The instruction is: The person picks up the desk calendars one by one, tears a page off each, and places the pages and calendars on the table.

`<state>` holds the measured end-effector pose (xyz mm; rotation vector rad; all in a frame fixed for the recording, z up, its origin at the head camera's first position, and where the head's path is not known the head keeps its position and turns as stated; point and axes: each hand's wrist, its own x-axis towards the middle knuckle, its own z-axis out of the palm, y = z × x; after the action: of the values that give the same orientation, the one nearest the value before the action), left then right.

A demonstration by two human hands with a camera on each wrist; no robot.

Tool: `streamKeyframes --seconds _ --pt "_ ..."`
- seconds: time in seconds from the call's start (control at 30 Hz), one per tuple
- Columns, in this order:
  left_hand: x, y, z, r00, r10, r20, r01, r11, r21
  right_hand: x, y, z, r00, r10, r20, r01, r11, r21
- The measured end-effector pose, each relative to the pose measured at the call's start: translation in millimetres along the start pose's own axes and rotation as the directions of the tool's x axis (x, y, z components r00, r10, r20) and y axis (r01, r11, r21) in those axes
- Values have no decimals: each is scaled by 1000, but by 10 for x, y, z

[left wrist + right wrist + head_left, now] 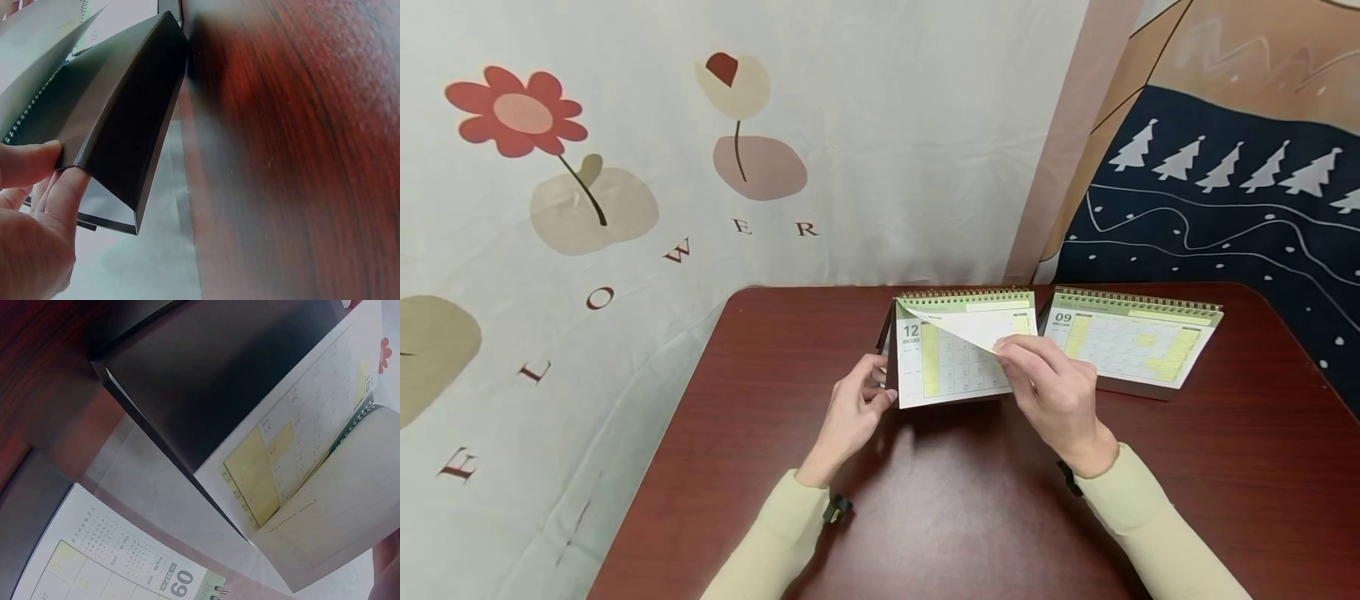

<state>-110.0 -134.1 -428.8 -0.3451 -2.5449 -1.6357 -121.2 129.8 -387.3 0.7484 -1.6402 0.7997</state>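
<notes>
A spiral-bound desk calendar (pixel 951 367) stands on the table, its front showing a page marked 12. My left hand (pixel 853 400) grips the left edge of its dark folded stand (pixel 119 112), thumb in front and fingers behind. With thumb and fingertips, my right hand (pixel 1060 400) pinches the lower right corner of a lifted page (pixel 966 327), which slants across the page beneath. In the right wrist view that lifted page (pixel 337 519) curls away from the grid page and reads "MONTHLY GOALS".
A second desk calendar (pixel 1120 342), showing 09, stands just right of the first. Both are near the back edge of the brown wood table (pixel 970 500). Behind hang a pale flower-print cloth (pixel 887 167) and a navy cloth with white trees (pixel 1195 217).
</notes>
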Motion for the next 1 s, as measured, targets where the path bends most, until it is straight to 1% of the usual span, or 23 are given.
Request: streamKeyframes --seconds 0.2,0.4,0.57,0.73,0.83,1.0 --pt "6 -16 -21 1000 -8 5 8 1000 4 -1 32 -2 999 39 -1 -39 999 19" --pt "13 -13 -22 1000 -14 13 14 1000 7 44 76 -14 991 132 -26 -131 990 54" --pt "19 -12 -16 1000 -8 20 8 1000 -8 119 83 -1 974 216 -67 -210 974 87" --pt "1 -20 -24 1000 -23 17 23 1000 1 186 90 22 952 293 -94 -278 950 145" --pt "-8 -30 -29 1000 -21 17 21 1000 6 192 140 13 939 331 -90 -314 935 165" --pt "10 -17 -18 1000 10 28 -10 1000 14 171 261 -60 920 388 -57 -378 916 132"
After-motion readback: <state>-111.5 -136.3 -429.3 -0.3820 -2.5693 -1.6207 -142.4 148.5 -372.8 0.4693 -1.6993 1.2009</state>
